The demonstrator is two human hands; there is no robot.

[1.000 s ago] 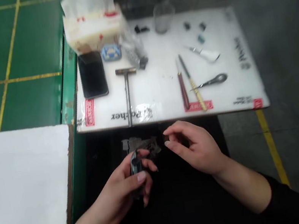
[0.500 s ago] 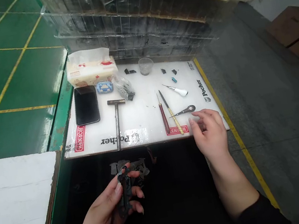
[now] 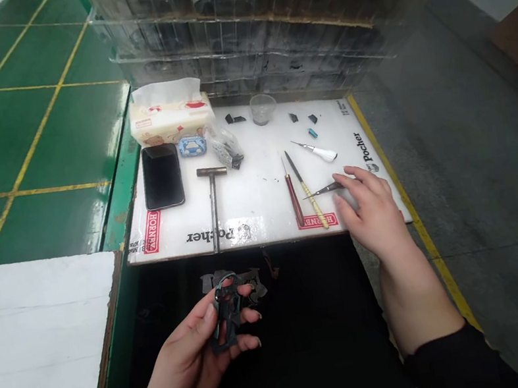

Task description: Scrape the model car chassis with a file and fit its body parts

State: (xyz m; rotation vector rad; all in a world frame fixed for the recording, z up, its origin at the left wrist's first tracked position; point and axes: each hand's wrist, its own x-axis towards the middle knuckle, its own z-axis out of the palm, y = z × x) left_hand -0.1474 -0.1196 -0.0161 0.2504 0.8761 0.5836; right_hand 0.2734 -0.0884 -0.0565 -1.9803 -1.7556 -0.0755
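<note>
My left hand holds a small dark part with openings between thumb and fingers, above my dark clothing. At the right of the white board, my right hand has its thumb and fingers apart over the handle of a dark-handled pointed tool. Its fingers partly cover that handle; whether they touch it is unclear. Left of this tool lie a yellow-handled file and a red-handled pick. Above them is a white-handled pick.
A T-shaped metal tool, phone, tissue pack, blue case, plastic bag of parts, clear cup and small dark pieces lie on the board. Stacked clear trays stand behind.
My right hand has moved up over the dark-handled tool, covering its handle. The part in my left hand has turned to show its openings. The whole view has shifted slightly.
</note>
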